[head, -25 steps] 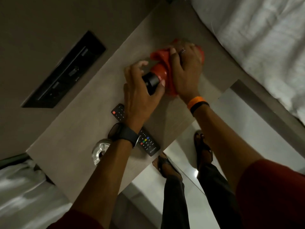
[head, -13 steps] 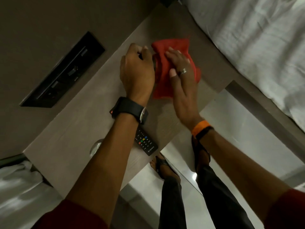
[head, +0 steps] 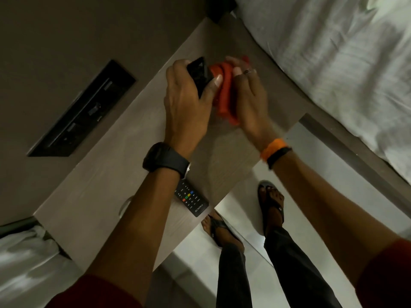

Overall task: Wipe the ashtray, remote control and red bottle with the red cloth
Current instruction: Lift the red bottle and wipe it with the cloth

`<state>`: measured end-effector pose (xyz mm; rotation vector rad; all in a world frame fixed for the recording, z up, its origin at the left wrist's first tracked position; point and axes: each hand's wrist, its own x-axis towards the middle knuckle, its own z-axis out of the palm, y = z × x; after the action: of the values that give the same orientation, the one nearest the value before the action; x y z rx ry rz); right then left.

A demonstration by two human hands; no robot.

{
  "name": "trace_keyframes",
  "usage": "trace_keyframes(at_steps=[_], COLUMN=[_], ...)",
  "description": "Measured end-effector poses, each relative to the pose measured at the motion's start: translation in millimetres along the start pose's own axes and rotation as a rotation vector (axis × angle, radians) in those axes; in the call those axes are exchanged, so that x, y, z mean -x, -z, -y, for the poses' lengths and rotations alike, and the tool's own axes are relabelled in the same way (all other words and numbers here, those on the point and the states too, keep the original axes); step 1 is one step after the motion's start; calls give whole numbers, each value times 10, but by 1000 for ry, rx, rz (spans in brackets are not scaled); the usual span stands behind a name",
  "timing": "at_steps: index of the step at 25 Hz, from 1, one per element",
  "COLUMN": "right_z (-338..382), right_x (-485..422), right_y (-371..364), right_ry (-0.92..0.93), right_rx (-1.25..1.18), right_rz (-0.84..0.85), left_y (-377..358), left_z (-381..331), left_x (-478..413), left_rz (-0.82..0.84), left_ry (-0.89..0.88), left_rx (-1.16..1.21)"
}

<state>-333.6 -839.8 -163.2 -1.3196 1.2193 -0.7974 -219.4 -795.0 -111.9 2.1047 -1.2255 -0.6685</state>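
Note:
My left hand grips the black cap end of the red bottle, which lies tilted over the far part of the bedside table. My right hand presses the red cloth around the bottle's red body, which is mostly covered. The black remote control lies on the table near its front edge, partly under my left forearm. Only a sliver of the glass ashtray shows to the left of that forearm.
A black socket panel sits in the wall to the left. A bed with white sheets borders the table on the right. My feet in sandals stand on the pale floor below the table's edge.
Both hands with the bottle and cloth shifted slightly; my right hand has wrapped around the cloth from the side, where before it lay flat on top. My left forearm now covers more of the ashtray.

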Motion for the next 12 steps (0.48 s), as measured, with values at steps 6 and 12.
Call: trace_keyframes(at_steps=[6,12], right_z=[-315,-229], right_x=[234,194], right_y=[29,-1], right_ry=[61,-40], right_rx=[114,-80], right_rz=[-55,-45], left_y=[-80,-53], left_z=[-45,-110], left_x=[24,-187], left_rz=[-163,-195], left_ry=[-8,255], left_rx=[-174,-103])
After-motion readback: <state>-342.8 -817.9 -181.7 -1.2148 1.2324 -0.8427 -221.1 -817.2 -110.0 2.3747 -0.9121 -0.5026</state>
